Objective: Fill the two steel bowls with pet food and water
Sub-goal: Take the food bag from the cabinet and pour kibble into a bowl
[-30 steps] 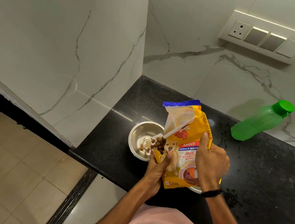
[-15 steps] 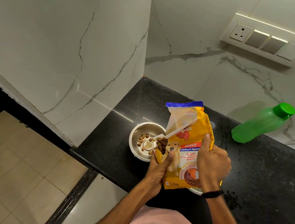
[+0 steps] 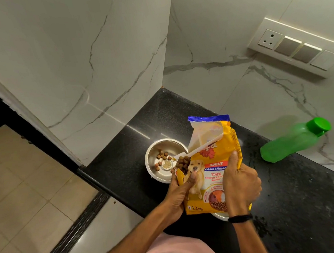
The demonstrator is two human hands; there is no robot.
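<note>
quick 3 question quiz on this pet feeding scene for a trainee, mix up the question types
1. True or false: the green bottle has its cap off.
2. What lies in the steel bowl at the mouth of the dog food bag? A) water B) a few pieces of kibble C) nothing
3. Which hand holds the bag?

Key
1. False: the cap is on.
2. B: kibble sits on the bowl's bottom.
3. Both: the left hand grips the corner by the opening, and the right hand grips the bag's right edge.
</note>
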